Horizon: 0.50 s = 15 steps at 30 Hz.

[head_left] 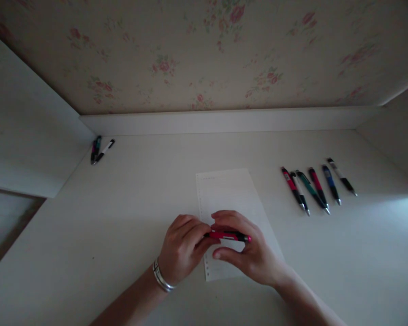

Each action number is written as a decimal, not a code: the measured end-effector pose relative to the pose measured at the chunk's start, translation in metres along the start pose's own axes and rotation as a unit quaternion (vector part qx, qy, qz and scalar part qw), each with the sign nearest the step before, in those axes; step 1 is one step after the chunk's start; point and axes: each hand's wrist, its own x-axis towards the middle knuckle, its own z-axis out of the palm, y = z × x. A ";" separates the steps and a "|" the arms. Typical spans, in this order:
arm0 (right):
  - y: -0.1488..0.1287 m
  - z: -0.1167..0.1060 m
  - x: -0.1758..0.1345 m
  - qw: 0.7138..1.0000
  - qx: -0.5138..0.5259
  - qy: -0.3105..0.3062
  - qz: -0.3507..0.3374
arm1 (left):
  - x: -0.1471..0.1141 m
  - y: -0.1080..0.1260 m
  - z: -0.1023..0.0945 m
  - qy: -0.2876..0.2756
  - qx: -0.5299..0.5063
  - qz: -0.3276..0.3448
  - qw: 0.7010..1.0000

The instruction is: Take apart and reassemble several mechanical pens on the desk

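Over a white sheet of lined paper (231, 194) I have a red and black pen (224, 235), lying level from side to side. My left hand (183, 246) is closed, its thumb and fingers pinching the pen's left end, which they hide. Around the other end curves my right hand (251, 246), thumb below and fingers above, spread apart. The pen's right end reaches the hollow between that thumb and forefinger; whether it touches the skin is unclear. Punched holes run down the paper's left edge.
To the right lies a slanted row of several pens, among them a red pen (290, 184), a green pen (309, 186) and a blue pen (331, 183). In the far left corner rests a white and black pen (104, 151) beside darker ones. A white panel (27, 117) borders the left side.
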 end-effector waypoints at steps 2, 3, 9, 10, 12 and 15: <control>0.000 0.000 -0.001 1.000 -0.001 -0.011 0.024 | -0.001 0.000 0.000 0.003 0.002 -0.003 1.000; 0.000 0.000 -0.001 0.999 -0.009 -0.006 0.041 | -0.001 0.000 0.000 0.000 0.003 -0.001 1.000; 0.000 0.000 -0.001 0.995 0.028 0.041 0.088 | -0.001 0.001 0.000 0.006 -0.022 -0.008 1.000; 0.000 -0.002 -0.001 0.993 0.052 0.048 0.094 | 0.000 0.001 0.000 0.007 -0.034 -0.013 0.999; 0.001 -0.005 0.000 0.986 0.099 0.081 0.111 | 0.001 -0.002 -0.001 0.001 -0.052 -0.023 0.998; 0.002 -0.009 0.000 0.968 0.164 0.133 0.135 | 0.003 -0.004 -0.002 -0.007 -0.056 -0.044 0.997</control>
